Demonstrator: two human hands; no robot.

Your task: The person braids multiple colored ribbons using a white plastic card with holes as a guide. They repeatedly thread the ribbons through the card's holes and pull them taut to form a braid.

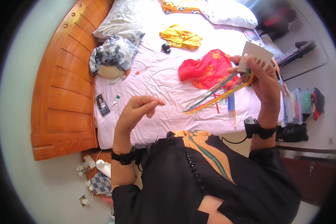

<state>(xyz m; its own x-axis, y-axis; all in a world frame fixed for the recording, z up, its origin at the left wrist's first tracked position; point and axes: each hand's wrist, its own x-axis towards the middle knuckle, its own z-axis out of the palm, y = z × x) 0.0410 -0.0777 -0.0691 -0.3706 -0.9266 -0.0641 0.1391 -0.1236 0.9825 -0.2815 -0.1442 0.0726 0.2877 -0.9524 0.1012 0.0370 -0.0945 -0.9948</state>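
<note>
My right hand (264, 80) is closed on a pale card (255, 57) with a row of punched holes. Yellow, green and pale threads (217, 98) hang from the card and trail to the left over the bed. My left hand (140, 110) is raised above the near side of the bed, its fingers curled in and its index finger pressed near the thumb. Whether a thin thread is pinched there is too small to tell. Behind the threads lies a red cloth (202, 70) with yellow markings. A blue comb-like thing with a wooden handle (231, 101) lies beneath the threads.
On the pink bed sheet (164, 123) are a yellow cloth (181, 36), a round black object (165, 47), a white cord (150, 80), a phone (102, 105) and a small bottle (116, 99). A wooden headboard (65, 93) stands left; clear bins (298, 106) stand right.
</note>
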